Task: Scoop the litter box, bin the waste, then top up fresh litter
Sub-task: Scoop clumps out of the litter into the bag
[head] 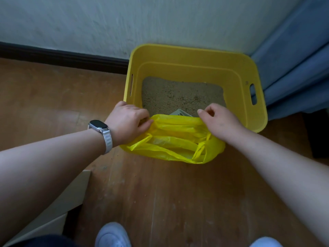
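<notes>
A wooden plank floor (169, 193), scuffed and dusted with pale specks, carries a yellow litter box (195, 72) set against the wall. A yellow plastic bag (170, 139) sags at the box's near side, its lower folds down at the boards. Right of the box a blue curtain (293, 77) reaches the floor, with a dark object (318, 136) just nearer. Well in front of the box stand two white shoes (112, 235), and to their left a white panel (71, 196).
</notes>
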The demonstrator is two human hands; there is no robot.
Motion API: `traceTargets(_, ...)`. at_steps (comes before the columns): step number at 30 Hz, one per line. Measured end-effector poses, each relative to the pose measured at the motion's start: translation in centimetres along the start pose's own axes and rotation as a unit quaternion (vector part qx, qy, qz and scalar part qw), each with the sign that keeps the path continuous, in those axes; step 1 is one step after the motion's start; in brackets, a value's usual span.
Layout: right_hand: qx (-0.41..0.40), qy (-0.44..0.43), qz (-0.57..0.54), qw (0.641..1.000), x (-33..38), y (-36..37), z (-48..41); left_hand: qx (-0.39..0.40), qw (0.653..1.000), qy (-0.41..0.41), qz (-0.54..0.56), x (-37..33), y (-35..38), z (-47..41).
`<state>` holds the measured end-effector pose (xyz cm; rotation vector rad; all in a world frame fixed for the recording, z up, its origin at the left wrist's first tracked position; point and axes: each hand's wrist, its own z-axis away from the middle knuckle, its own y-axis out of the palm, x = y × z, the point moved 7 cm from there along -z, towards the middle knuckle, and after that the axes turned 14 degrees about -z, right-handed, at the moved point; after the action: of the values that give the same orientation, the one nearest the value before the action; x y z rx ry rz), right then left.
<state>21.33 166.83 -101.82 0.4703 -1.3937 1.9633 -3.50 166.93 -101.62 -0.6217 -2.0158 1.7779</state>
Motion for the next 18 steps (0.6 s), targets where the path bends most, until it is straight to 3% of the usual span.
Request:
traceTargets(5, 0.086, 0.054, 0.061, 0.993, -1.2, 2.3, -2.7, -0.029, 0.999, 0.029, 0.002, 0.3, 0.0, 0.9)
traceTargets(12, 0.189, 0.055, 0.177, 0.964, -1.3, 5.1, -3.2, 0.008, 0.998, 0.069, -0.012, 0.5, 0.4, 1.8)
traceTargets(18, 0.210, 0.053, 0.217, 0.952, -1.3, 6.3, -3.4, 0.015, 0.998, 0.066, -0.008, 0.7, 0.7, 1.5)
